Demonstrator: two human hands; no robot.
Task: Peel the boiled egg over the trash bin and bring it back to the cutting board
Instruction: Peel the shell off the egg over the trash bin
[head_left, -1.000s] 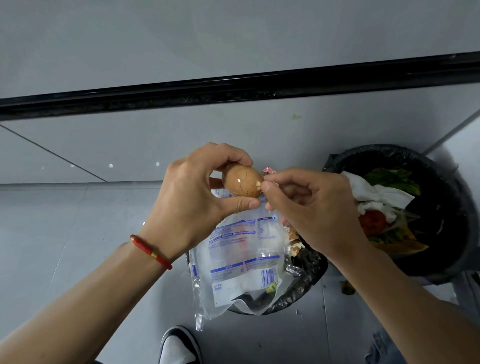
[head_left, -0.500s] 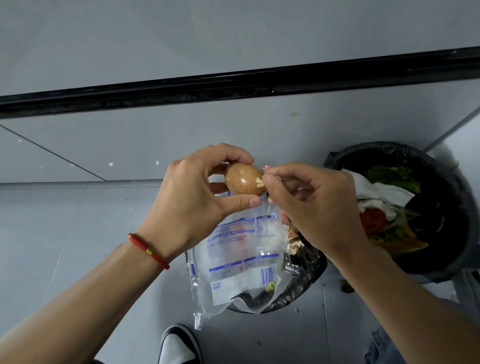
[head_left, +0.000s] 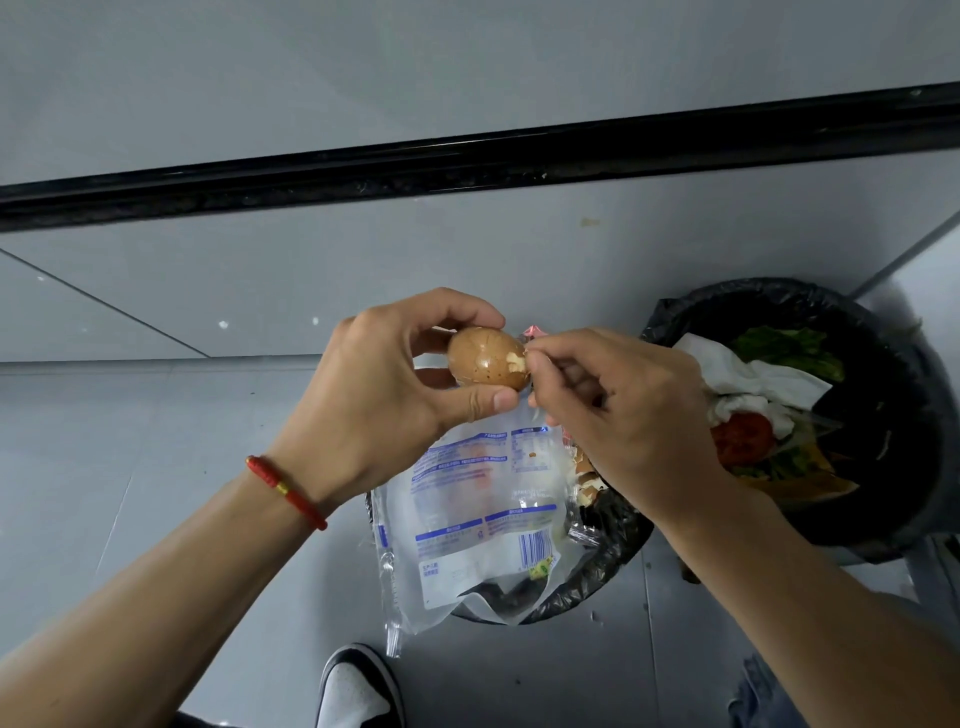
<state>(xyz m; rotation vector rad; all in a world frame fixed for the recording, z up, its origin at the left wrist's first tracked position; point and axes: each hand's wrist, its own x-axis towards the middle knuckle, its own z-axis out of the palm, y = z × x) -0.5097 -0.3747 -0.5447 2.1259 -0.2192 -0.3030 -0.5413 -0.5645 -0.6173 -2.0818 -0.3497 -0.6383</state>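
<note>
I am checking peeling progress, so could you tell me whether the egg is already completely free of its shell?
No, the egg is mostly covered in brown shell, with only a small pale patch exposed beside the right hand.

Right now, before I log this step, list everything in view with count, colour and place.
egg: one, brown, mostly unpeeled, held above near bin
trash bins: two, black-lined; near one under the hands, far one at right
plastic bag: one, clear with blue print, draped over near bin
eggshell bits: several, pale, in near bin
food scraps: greens, tomato, white tissue, in far bin
shoe: one, black-white, bottom
bracelet: one, red, left wrist
left hand: holds egg
right hand: picks at egg's tip
</note>
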